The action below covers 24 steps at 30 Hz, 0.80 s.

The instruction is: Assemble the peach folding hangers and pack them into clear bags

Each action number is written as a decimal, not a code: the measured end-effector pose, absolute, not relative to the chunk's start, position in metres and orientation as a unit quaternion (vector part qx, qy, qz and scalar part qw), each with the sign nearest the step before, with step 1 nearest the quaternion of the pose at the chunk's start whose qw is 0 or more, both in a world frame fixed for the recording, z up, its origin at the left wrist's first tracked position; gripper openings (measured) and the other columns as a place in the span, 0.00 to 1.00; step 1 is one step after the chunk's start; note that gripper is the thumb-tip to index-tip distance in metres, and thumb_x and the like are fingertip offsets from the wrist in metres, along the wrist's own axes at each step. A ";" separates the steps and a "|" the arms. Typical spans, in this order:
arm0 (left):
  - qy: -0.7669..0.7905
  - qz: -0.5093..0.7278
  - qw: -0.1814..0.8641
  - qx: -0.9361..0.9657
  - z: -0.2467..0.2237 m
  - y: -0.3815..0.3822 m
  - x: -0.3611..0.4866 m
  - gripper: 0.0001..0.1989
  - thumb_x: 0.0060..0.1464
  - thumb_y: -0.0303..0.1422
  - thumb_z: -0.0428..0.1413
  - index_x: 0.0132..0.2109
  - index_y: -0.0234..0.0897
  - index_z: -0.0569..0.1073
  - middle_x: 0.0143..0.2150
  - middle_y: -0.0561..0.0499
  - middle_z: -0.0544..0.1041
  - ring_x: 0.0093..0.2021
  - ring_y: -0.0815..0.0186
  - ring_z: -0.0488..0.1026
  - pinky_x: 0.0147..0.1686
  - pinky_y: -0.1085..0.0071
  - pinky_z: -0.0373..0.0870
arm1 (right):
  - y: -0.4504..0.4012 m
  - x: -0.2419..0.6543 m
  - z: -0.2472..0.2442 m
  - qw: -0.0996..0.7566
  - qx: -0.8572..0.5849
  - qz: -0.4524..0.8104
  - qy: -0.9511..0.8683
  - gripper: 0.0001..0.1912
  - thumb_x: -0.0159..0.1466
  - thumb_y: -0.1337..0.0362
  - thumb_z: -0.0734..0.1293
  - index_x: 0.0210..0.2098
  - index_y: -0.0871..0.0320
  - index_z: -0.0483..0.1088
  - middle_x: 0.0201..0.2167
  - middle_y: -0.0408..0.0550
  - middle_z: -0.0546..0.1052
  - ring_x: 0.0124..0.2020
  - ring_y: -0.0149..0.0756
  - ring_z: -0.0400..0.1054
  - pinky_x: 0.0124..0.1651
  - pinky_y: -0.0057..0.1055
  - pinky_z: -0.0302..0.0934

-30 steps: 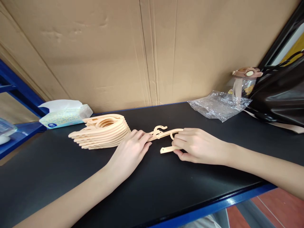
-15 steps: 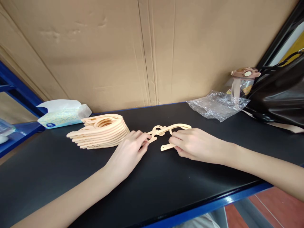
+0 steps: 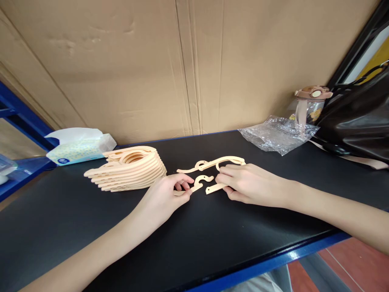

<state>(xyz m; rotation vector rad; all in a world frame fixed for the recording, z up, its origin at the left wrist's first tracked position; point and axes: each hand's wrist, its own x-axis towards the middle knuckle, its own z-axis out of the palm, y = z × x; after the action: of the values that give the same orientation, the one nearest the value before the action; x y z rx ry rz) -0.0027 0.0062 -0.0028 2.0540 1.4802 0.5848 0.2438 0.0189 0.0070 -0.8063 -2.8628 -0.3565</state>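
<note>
Between thumb and fingers, my left hand (image 3: 170, 188) pinches a cream hook piece (image 3: 201, 181) low over the black table. My right hand (image 3: 246, 180) is closed on a cream folding hanger (image 3: 223, 161), whose curved arm shows above the fingers. A straight arm end with a small hole sticks out to the left below those fingers. The rest of the hanger is hidden by the hand. Another curved hook arm reaches left from the hanger's joint. Left of my left hand lies a stack of folded cream hangers (image 3: 133, 172).
A tissue pack (image 3: 80, 148) lies at the back left. Clear plastic wrapping (image 3: 276, 134), a strapped bottle (image 3: 313, 105) and a black bag (image 3: 358, 117) are at the right. Cardboard (image 3: 136, 69) stands behind the black table (image 3: 194, 239), which has a blue front edge.
My left hand has drawn the hook piece toward me, apart from the hanger's other hook arm, which now shows whole. My right hand stays nearly still.
</note>
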 end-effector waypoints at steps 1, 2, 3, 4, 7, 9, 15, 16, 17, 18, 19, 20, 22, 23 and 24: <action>0.554 0.213 0.271 0.758 -0.003 0.006 -0.003 0.11 0.50 0.36 0.54 0.41 0.41 0.75 0.34 0.53 0.74 0.33 0.65 0.71 0.36 0.68 0.67 | 0.019 0.244 0.007 0.072 -0.268 -0.108 -0.954 0.04 0.64 0.70 0.59 0.34 0.59 0.65 0.33 0.46 0.70 0.32 0.33 0.65 0.32 0.30 0.55; 0.556 0.211 0.273 0.756 -0.002 0.006 -0.003 0.11 0.50 0.36 0.54 0.41 0.41 0.76 0.33 0.53 0.74 0.34 0.65 0.71 0.36 0.68 0.67 | 0.020 0.244 0.008 0.071 -0.268 -0.099 -0.956 0.05 0.64 0.71 0.59 0.34 0.59 0.65 0.33 0.46 0.70 0.33 0.33 0.65 0.32 0.30 0.55; 0.557 0.210 0.274 0.755 -0.002 0.006 -0.004 0.11 0.49 0.36 0.54 0.40 0.41 0.76 0.33 0.53 0.74 0.34 0.65 0.71 0.36 0.68 0.66 | 0.020 0.244 0.008 0.070 -0.267 -0.094 -0.956 0.05 0.64 0.71 0.59 0.34 0.59 0.65 0.33 0.46 0.70 0.33 0.33 0.65 0.32 0.30 0.55; 0.559 0.209 0.276 0.753 -0.002 0.006 -0.004 0.12 0.49 0.37 0.54 0.40 0.41 0.76 0.33 0.53 0.74 0.34 0.64 0.71 0.36 0.68 0.66 | 0.020 0.244 0.009 0.071 -0.267 -0.090 -0.957 0.05 0.64 0.71 0.58 0.34 0.59 0.65 0.33 0.46 0.70 0.33 0.33 0.65 0.32 0.30 0.56; 0.561 0.210 0.287 0.747 -0.001 0.005 -0.003 0.13 0.48 0.36 0.54 0.41 0.40 0.76 0.33 0.53 0.74 0.34 0.64 0.71 0.36 0.69 0.67 | 0.022 0.243 0.009 0.070 -0.270 -0.081 -0.957 0.05 0.64 0.71 0.58 0.35 0.59 0.65 0.34 0.46 0.70 0.34 0.33 0.65 0.33 0.30 0.56; 0.551 0.210 0.289 0.754 0.000 0.004 -0.002 0.12 0.49 0.34 0.53 0.41 0.40 0.76 0.33 0.53 0.73 0.33 0.65 0.71 0.35 0.69 0.67 | 0.023 0.243 0.010 0.066 -0.274 -0.076 -0.956 0.05 0.64 0.70 0.58 0.35 0.59 0.65 0.34 0.46 0.70 0.34 0.33 0.64 0.34 0.30 0.56; 0.504 0.174 0.199 0.822 0.003 -0.002 0.001 0.08 0.49 0.26 0.48 0.35 0.40 0.70 0.34 0.55 0.68 0.30 0.69 0.66 0.30 0.72 0.64 | 0.023 0.243 0.011 0.064 -0.279 -0.066 -0.956 0.06 0.65 0.70 0.58 0.35 0.59 0.65 0.34 0.46 0.69 0.33 0.33 0.64 0.33 0.30 0.56; 0.500 0.166 0.177 0.832 0.002 -0.002 0.001 0.07 0.49 0.26 0.47 0.35 0.40 0.68 0.35 0.55 0.68 0.29 0.69 0.66 0.30 0.72 0.63 | 0.023 0.243 0.011 0.064 -0.278 -0.063 -0.956 0.06 0.65 0.70 0.57 0.35 0.59 0.66 0.34 0.46 0.69 0.34 0.33 0.65 0.34 0.30 0.56; 0.497 0.158 0.153 0.840 0.002 -0.003 0.002 0.07 0.50 0.25 0.47 0.35 0.39 0.66 0.35 0.55 0.67 0.28 0.69 0.65 0.29 0.72 0.62 | 0.023 0.243 0.010 0.065 -0.277 -0.061 -0.957 0.06 0.65 0.70 0.57 0.35 0.59 0.66 0.34 0.46 0.70 0.35 0.33 0.65 0.35 0.30 0.57; 0.495 0.151 0.129 0.846 0.002 -0.004 0.003 0.06 0.50 0.25 0.46 0.35 0.39 0.64 0.35 0.55 0.67 0.28 0.69 0.65 0.28 0.72 0.60 | 0.023 0.243 0.010 0.066 -0.275 -0.058 -0.957 0.06 0.65 0.70 0.57 0.36 0.59 0.66 0.35 0.46 0.70 0.35 0.34 0.65 0.35 0.30 0.57; 0.495 0.145 0.109 0.850 0.002 -0.004 0.003 0.06 0.50 0.25 0.46 0.35 0.39 0.63 0.35 0.55 0.67 0.27 0.69 0.64 0.27 0.72 0.59 | 0.024 0.243 0.009 0.067 -0.273 -0.056 -0.958 0.06 0.65 0.70 0.57 0.36 0.59 0.66 0.35 0.46 0.70 0.35 0.34 0.65 0.35 0.30 0.57; 0.496 0.141 0.095 0.852 0.003 -0.005 0.003 0.06 0.50 0.24 0.45 0.36 0.40 0.61 0.34 0.55 0.67 0.26 0.69 0.64 0.27 0.72 0.59 | 0.024 0.242 0.009 0.069 -0.271 -0.056 -0.958 0.06 0.65 0.70 0.58 0.36 0.59 0.66 0.35 0.46 0.70 0.35 0.34 0.65 0.35 0.30 0.57; 0.494 0.137 0.089 0.854 0.003 -0.006 0.003 0.07 0.51 0.24 0.43 0.37 0.40 0.60 0.32 0.55 0.68 0.25 0.68 0.65 0.26 0.72 0.58 | 0.024 0.242 0.008 0.073 -0.267 -0.056 -0.959 0.06 0.65 0.71 0.58 0.36 0.59 0.65 0.35 0.47 0.69 0.33 0.33 0.64 0.35 0.30 0.57; 0.493 0.137 0.092 0.854 0.004 -0.006 0.003 0.07 0.52 0.24 0.42 0.37 0.40 0.59 0.31 0.55 0.68 0.25 0.68 0.65 0.25 0.72 0.58 | 0.024 0.242 0.007 0.075 -0.265 -0.056 -0.960 0.06 0.65 0.71 0.57 0.36 0.59 0.65 0.34 0.47 0.69 0.33 0.33 0.64 0.34 0.30 0.57; 0.493 0.137 0.100 0.853 0.004 -0.006 0.002 0.07 0.53 0.24 0.41 0.38 0.40 0.59 0.31 0.55 0.69 0.25 0.68 0.66 0.25 0.73 0.58 | 0.024 0.242 0.007 0.076 -0.263 -0.053 -0.960 0.06 0.65 0.71 0.57 0.35 0.59 0.64 0.34 0.46 0.69 0.33 0.33 0.64 0.34 0.30 0.57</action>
<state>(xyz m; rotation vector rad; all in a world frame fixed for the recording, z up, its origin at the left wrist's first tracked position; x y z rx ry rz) 0.0021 -0.0062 0.0040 2.5229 1.4582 0.4039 0.2421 0.0240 0.0071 -0.7894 -2.8798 -0.1603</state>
